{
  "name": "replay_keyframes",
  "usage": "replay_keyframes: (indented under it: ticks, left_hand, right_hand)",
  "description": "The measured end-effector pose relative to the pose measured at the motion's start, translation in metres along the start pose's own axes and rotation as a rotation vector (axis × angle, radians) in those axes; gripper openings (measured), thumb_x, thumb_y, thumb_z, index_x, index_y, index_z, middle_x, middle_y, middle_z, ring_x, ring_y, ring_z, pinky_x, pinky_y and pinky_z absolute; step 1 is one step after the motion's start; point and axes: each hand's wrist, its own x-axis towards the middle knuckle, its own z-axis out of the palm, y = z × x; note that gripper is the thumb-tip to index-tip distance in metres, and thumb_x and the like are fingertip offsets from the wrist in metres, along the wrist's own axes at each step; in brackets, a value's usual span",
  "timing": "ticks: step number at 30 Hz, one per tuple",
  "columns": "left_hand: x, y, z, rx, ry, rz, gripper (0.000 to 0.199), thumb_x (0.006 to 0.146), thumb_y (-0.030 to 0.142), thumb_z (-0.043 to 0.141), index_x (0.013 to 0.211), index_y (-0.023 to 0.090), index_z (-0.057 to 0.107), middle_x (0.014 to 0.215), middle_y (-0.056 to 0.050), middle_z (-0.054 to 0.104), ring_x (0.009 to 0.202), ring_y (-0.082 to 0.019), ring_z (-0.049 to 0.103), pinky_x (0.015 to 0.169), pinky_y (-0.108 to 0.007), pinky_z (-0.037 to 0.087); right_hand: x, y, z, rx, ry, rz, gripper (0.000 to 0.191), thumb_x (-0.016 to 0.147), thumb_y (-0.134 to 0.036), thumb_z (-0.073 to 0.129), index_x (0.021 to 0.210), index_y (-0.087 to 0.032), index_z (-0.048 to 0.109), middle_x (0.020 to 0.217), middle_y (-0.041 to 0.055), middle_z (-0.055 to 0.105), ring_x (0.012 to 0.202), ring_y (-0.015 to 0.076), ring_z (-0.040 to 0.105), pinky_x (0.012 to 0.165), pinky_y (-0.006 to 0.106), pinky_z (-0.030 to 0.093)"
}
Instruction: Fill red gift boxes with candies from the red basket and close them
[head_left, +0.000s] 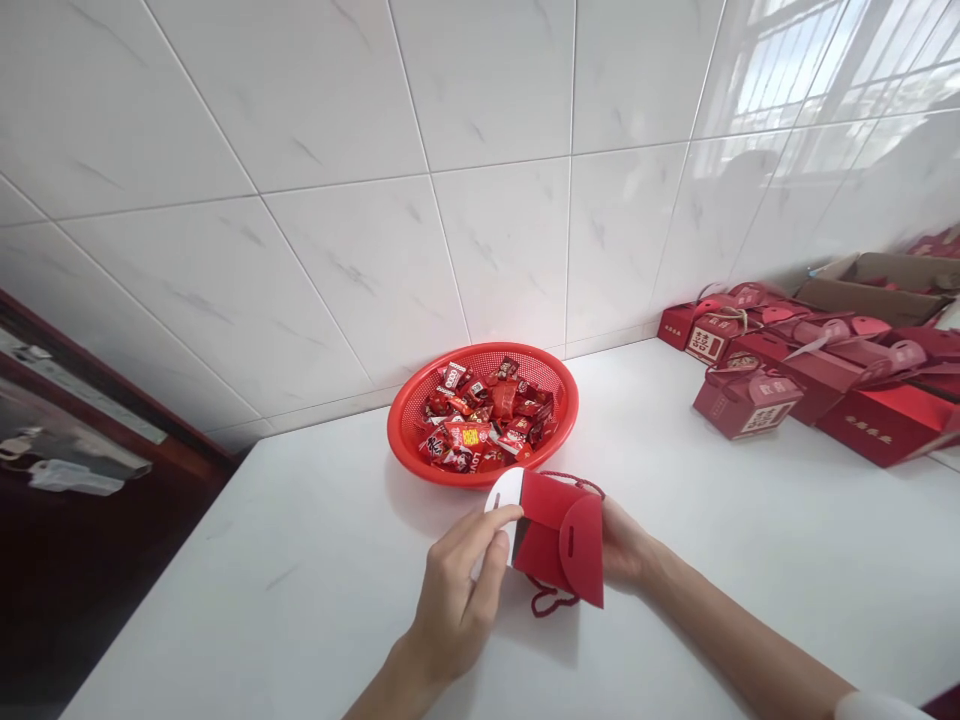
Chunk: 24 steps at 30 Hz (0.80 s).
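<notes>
A small red gift box (547, 550) with slotted rounded flaps and a dark red cord is held above the white table, near the middle. My right hand (624, 545) grips its right side from behind, its fingers mostly hidden by the box. My left hand (465, 580) is at the left side, index finger and thumb at the edge of a flap whose white inner face shows. Just behind the box sits a red plastic basket (568, 425) full of red-wrapped candies (487, 415).
Several red gift boxes (750, 400) stand at the right of the white table (300, 560), with an open cardboard box (870, 295) behind them. A white tiled wall (495, 220) borders the back. The table's left edge drops to a dark area.
</notes>
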Motion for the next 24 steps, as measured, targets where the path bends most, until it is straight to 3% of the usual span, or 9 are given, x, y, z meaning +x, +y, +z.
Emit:
replay_keyframes:
  ticks: [4,8,11,17,20,24]
  left_hand:
    - [0.002,-0.001,-0.001,0.044,0.007,-0.045,0.026,0.100,0.024,0.051,0.114,0.021,0.073,0.099,-0.006,0.075,0.088,-0.020,0.072,0.076,-0.027,0.058]
    - [0.004,-0.004,-0.002,0.110,-0.001,-0.054,0.027,0.098,0.025,0.052,0.111,0.020,0.075,0.096,-0.006,0.074,0.083,-0.019,0.072,0.073,-0.027,0.058]
    - [0.006,-0.007,-0.004,0.159,-0.014,-0.036,0.029,0.097,0.023,0.050,0.105,0.020,0.078,0.091,-0.006,0.074,0.079,-0.019,0.071,0.070,-0.027,0.058]
    - [0.010,-0.014,-0.007,0.249,-0.050,-0.070,0.033,0.095,0.021,0.046,0.098,0.020,0.079,0.079,-0.005,0.072,0.070,-0.019,0.069,0.064,-0.029,0.056]
    - [0.011,-0.017,-0.008,0.249,-0.092,-0.118,0.033,0.093,0.021,0.046,0.098,0.020,0.079,0.082,-0.006,0.072,0.070,-0.019,0.068,0.062,-0.029,0.055]
    - [0.014,-0.020,-0.008,0.218,-0.162,-0.153,0.035,0.093,0.021,0.046,0.105,0.020,0.079,0.093,-0.007,0.074,0.079,-0.022,0.070,0.070,-0.031,0.058]
  right_hand:
    - [0.002,0.004,-0.002,0.037,0.002,0.027,0.032,0.095,-0.036,0.060,0.117,-0.015,0.070,0.116,0.0113,0.076,0.116,0.0238,0.069,0.108,0.042,0.048]
    - [0.002,0.008,-0.002,-0.079,0.151,-0.047,0.027,0.090,-0.039,0.067,0.106,-0.018,0.074,0.104,0.0070,0.078,0.096,0.0216,0.072,0.097,0.037,0.052]
    - [0.002,0.007,0.000,-0.366,0.224,-0.201,0.033,0.089,-0.051,0.070,0.093,-0.018,0.075,0.096,0.0064,0.077,0.086,0.0210,0.069,0.090,0.036,0.051]
    - [-0.006,-0.006,-0.004,-0.660,0.439,-0.561,0.043,0.089,-0.063,0.065,0.093,-0.021,0.073,0.100,0.0090,0.073,0.098,0.0263,0.067,0.090,0.040,0.051]
    - [-0.013,-0.009,-0.004,-0.865,0.444,-0.745,0.036,0.095,-0.057,0.061,0.103,-0.025,0.073,0.107,0.0083,0.073,0.106,0.0274,0.064,0.097,0.042,0.050]
    - [-0.020,-0.004,0.006,-1.093,0.275,-0.825,0.030,0.100,-0.047,0.056,0.118,-0.026,0.068,0.121,0.0095,0.072,0.112,0.0269,0.065,0.099,0.041,0.051]
